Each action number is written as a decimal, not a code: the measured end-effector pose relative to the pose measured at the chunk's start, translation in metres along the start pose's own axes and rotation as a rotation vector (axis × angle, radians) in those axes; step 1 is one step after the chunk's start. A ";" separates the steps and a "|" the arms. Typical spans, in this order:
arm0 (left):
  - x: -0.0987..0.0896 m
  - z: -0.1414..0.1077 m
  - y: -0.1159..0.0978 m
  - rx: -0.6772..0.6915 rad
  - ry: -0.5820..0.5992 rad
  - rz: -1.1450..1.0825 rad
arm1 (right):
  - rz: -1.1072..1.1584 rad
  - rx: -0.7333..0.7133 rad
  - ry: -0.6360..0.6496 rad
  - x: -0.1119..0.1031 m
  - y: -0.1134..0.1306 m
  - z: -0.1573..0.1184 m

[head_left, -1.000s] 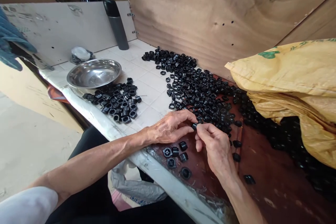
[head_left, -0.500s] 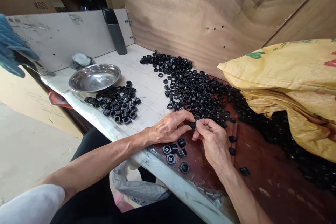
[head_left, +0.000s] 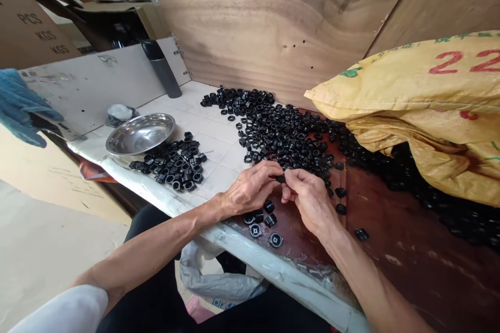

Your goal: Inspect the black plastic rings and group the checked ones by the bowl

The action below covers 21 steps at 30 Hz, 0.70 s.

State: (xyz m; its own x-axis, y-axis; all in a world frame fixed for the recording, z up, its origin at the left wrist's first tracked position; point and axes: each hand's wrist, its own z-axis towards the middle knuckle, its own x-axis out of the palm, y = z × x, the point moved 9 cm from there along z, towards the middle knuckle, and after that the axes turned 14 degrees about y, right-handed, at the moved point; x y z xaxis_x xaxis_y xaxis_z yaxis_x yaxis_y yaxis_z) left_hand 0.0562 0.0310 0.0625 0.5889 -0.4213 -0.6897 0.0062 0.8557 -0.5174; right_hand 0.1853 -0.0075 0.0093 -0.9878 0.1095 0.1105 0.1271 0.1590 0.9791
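My left hand [head_left: 252, 187] and my right hand [head_left: 310, 195] meet over the reddish-brown board. Between their fingertips sits a small black plastic part [head_left: 280, 179], mostly covered by the fingers, and both hands pinch it. Just beyond the hands spreads a large heap of black plastic rings [head_left: 273, 125]. Below my left hand lie several loose black caps [head_left: 269, 220], some showing a cross-shaped inside. A smaller pile of black rings [head_left: 183, 166] is farther left on the white tiles.
A steel bowl [head_left: 140, 135] stands at the left, with a dark flask [head_left: 162, 70] behind it. At the right a yellow sack [head_left: 410, 83] lies over more black parts. A plywood panel [head_left: 253, 26] closes off the back. Below the table edge hangs a pale bag [head_left: 219, 276].
The view has shifted a little, tilting up and to the right. Both hands stay together, still pinching the small black part, with the fingers slightly repositioned around it.
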 end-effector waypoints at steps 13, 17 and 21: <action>-0.006 -0.020 -0.001 -0.198 -0.057 -0.043 | -0.190 -0.112 0.085 0.014 0.016 -0.006; -0.001 -0.022 -0.023 0.046 -0.028 0.160 | 0.163 0.122 0.183 0.024 -0.009 -0.004; 0.004 -0.027 -0.033 0.103 0.031 0.222 | 0.156 0.206 0.216 0.023 -0.015 -0.004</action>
State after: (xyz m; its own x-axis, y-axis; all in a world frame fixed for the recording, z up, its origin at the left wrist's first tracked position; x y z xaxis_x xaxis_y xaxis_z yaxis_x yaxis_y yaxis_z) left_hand 0.0365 -0.0067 0.0630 0.5602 -0.2275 -0.7965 -0.0372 0.9537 -0.2986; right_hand 0.1601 -0.0110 -0.0024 -0.9484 -0.0588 0.3117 0.2722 0.3537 0.8949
